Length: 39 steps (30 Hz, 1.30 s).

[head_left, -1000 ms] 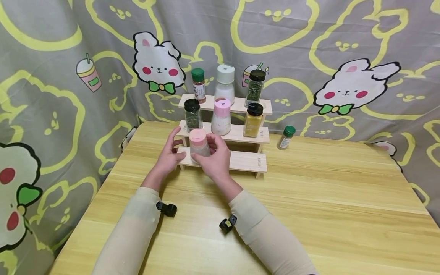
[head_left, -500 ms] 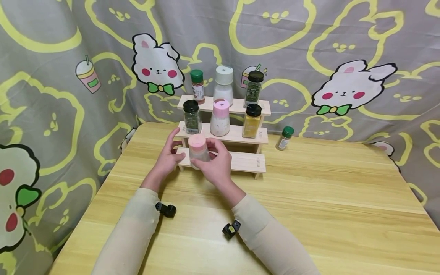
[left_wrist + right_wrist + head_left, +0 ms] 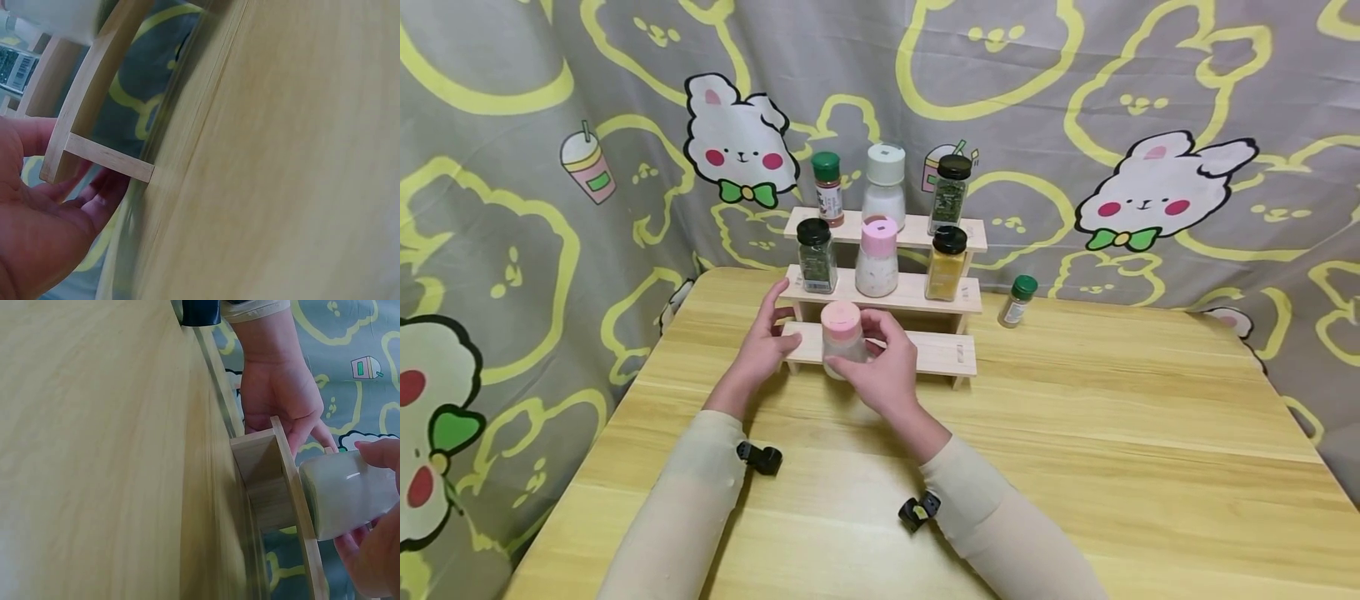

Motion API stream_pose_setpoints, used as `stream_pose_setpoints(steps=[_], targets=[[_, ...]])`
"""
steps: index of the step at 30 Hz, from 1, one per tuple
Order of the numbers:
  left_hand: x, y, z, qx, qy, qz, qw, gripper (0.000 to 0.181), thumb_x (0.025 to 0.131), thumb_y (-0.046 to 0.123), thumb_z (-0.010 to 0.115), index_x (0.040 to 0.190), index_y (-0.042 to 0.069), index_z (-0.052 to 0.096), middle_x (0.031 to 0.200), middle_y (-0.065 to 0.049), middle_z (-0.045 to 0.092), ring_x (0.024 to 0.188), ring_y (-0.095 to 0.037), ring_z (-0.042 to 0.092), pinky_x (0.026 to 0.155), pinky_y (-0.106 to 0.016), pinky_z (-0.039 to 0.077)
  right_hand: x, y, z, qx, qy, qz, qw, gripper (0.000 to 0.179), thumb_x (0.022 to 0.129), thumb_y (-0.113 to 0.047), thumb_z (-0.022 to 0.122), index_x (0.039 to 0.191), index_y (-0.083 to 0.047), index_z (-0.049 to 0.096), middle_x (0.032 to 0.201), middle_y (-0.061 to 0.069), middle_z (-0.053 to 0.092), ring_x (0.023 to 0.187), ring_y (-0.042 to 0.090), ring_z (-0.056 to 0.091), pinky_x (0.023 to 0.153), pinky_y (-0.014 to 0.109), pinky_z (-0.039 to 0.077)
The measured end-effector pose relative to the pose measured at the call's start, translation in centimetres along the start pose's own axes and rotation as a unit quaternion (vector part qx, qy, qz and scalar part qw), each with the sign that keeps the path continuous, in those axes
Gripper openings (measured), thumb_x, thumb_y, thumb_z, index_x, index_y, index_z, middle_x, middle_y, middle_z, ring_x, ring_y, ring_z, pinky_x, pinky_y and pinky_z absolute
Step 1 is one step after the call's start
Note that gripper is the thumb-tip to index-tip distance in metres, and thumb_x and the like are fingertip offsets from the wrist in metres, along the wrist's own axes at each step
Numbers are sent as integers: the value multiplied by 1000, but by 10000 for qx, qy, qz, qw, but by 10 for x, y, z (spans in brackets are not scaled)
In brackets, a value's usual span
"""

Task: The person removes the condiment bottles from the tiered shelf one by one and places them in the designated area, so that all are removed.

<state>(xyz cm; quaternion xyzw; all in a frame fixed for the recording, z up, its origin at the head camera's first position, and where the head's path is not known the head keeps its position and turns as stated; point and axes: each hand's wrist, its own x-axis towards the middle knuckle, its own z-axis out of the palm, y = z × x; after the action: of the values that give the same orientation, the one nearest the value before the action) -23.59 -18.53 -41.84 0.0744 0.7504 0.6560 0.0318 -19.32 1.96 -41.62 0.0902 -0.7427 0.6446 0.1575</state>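
Observation:
A three-tier wooden spice rack (image 3: 936,354) stands at the table's back. With thumb and fingers, my right hand (image 3: 889,367) grips a clear spice shaker with a peach-pink cap (image 3: 841,323). Its base is right at the lowest step, near the left end; the right wrist view shows the shaker's pale body (image 3: 347,494) against the board. My left hand (image 3: 762,346) holds the left end of that step, thumb over the board and fingers around the outer side by the leg (image 3: 109,156). Its index finger points up beside the middle tier.
On the middle tier stand a black-capped herb jar (image 3: 817,258), a pink-capped shaker (image 3: 877,262) and a yellow spice jar (image 3: 946,267). The top tier bears a green-capped bottle (image 3: 828,192), a white-capped shaker (image 3: 885,179) and another herb jar (image 3: 950,196). A small green-capped bottle (image 3: 1018,302) stands right of the rack.
My right hand has brought the peach-capped shaker slightly down and then a little to the right along the lowest step. The left hand stays at the step's end.

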Motion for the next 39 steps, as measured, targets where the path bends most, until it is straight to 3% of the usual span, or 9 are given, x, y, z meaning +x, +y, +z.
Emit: stream_pose_setpoints(steps=[8,12,20,27,31,39], targets=[[13,-26,-5,42,103,148,9998,89,91,-17,53,161,26,17,147,-28,34,135,-39,31,113,-53,14,-8,1,-12,116,58,12,9999,62,61,-4,96,115,-9,66,109,5,66,101,21,62,84,40,53],[14,-32,-6,165,122,280,9994,89,92,-15,53,161,29,18,148,-26,34,135,-37,31,113,-52,14,-12,-1,-19,158,73,32,9998,63,60,1,95,115,-3,65,111,11,65,101,27,62,85,43,53],[13,-32,-6,89,93,276,9995,88,93,-15,53,161,30,17,148,-27,33,134,-38,32,112,-52,17,-25,-42,-41,151,79,48,9998,57,62,10,89,113,6,63,109,18,64,101,35,63,86,49,52],[12,-25,-5,-1,59,94,9999,88,93,-15,52,161,29,17,149,-27,32,135,-40,31,110,-53,21,-27,-46,-62,221,109,12,9997,58,62,13,88,114,8,62,110,19,63,100,35,62,87,50,52],[13,-29,-5,71,91,158,9998,89,93,-13,54,160,34,19,147,-25,35,133,-37,33,110,-51,21,-29,-47,-75,140,179,74,9997,60,63,14,88,116,9,61,111,19,62,101,32,61,88,49,51],[12,-28,-5,57,82,238,9997,90,92,-14,54,161,31,17,147,-27,34,134,-39,32,112,-53,17,-35,-40,-101,-15,598,-7,9982,62,62,17,87,117,10,60,112,18,62,101,27,60,88,41,53]])
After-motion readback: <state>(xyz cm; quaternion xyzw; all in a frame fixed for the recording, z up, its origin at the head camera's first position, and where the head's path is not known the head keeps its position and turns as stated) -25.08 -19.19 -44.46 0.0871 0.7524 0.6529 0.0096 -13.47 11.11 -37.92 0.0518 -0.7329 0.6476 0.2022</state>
